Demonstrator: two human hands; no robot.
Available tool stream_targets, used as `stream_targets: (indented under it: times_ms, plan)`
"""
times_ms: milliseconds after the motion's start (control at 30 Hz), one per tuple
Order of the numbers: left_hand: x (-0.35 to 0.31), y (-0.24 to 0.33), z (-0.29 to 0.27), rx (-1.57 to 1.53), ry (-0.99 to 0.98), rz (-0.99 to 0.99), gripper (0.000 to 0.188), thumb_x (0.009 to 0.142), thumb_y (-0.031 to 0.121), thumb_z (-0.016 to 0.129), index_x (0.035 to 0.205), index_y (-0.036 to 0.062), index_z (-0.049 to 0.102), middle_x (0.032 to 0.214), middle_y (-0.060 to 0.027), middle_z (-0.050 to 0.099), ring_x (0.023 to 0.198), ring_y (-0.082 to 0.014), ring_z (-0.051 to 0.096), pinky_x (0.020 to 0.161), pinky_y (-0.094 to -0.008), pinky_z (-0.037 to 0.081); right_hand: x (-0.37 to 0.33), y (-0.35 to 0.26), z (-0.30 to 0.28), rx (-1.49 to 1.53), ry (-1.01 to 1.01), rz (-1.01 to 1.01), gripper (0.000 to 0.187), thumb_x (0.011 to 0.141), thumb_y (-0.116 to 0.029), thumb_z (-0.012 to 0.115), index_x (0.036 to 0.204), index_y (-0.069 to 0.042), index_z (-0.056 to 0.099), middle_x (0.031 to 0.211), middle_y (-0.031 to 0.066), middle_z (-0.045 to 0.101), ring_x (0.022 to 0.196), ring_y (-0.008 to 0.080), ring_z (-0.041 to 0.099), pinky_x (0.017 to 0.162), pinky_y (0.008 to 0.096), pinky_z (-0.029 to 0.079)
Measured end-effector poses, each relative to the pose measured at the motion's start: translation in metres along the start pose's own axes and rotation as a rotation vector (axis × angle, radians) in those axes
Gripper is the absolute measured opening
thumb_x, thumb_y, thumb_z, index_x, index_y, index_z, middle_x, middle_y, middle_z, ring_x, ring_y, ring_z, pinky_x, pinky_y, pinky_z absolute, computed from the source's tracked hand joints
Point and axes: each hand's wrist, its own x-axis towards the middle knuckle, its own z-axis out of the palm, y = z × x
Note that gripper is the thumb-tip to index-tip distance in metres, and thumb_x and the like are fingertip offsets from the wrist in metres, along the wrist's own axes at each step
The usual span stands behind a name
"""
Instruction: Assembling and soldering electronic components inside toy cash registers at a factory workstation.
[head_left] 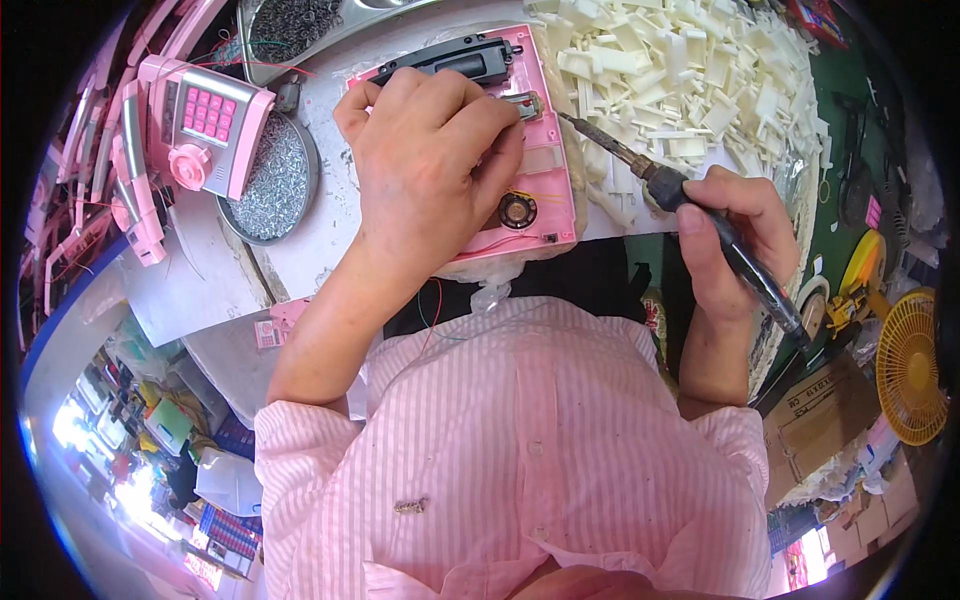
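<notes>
A pink plastic housing (560, 205) lies on the white worktop in front of me. It carries a long black plastic part (462, 62) along its far edge and a round speaker (517, 209) near its front. My left hand (425, 160) rests over the housing with curled fingers pressed together; whatever they pinch is hidden. Just beyond its fingertips shows a small metal part (524, 105). My right hand (740, 235) is wrapped round the dark handle of a soldering iron (662, 184). The iron's tip points left, close to the housing's right edge and the metal part.
Loose cream plastic pieces (690, 75) are heaped at the far right. A round dish (312, 180) of silver screws stands left, partly under a pink keypad panel (215, 125). Behind is a metal tray (345, 38) of dark screws. A yellow fan (912, 365) stands at right.
</notes>
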Motion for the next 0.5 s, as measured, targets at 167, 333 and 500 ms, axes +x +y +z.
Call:
stream_targets:
  times_ms: [167, 333, 500]
  plan:
    - [0.0018, -0.0008, -0.0021, 0.022, -0.033, 0.001, 0.014, 0.074, 0.013, 0.079, 0.086, 0.0142, 0.071, 0.085, 0.0021, 0.063, 0.080, -0.0178, 0.057, 0.083, -0.0359, 0.033, 0.0020, 0.0016, 0.0003, 0.001, -0.032, 0.017, 0.021, 0.079, -0.002, 0.077, 0.096, 0.004, 0.067, 0.080, 0.0053, 0.065, 0.063, 0.0067, 0.052, 0.058, 0.0201, 0.040]
    - [0.0035, -0.0050, -0.0040, 0.030, -0.078, 0.018, 0.014, 0.075, 0.013, 0.078, 0.087, 0.0142, 0.071, 0.085, 0.0024, 0.063, 0.080, -0.0181, 0.058, 0.083, -0.0359, 0.033, 0.0042, 0.0027, 0.0026, -0.015, -0.033, 0.014, 0.020, 0.078, -0.001, 0.077, 0.095, 0.003, 0.067, 0.078, 0.0045, 0.064, 0.062, 0.0070, 0.051, 0.057, 0.0202, 0.039]
    - [0.0060, -0.0088, -0.0066, 0.032, -0.121, 0.049, 0.015, 0.075, 0.012, 0.078, 0.088, 0.0140, 0.071, 0.087, 0.0024, 0.064, 0.080, -0.0183, 0.058, 0.082, -0.0366, 0.034, 0.0051, 0.0065, 0.0038, -0.012, -0.004, -0.004, 0.020, 0.077, 0.001, 0.077, 0.095, 0.003, 0.066, 0.076, 0.0036, 0.062, 0.062, 0.0072, 0.051, 0.056, 0.0202, 0.038]
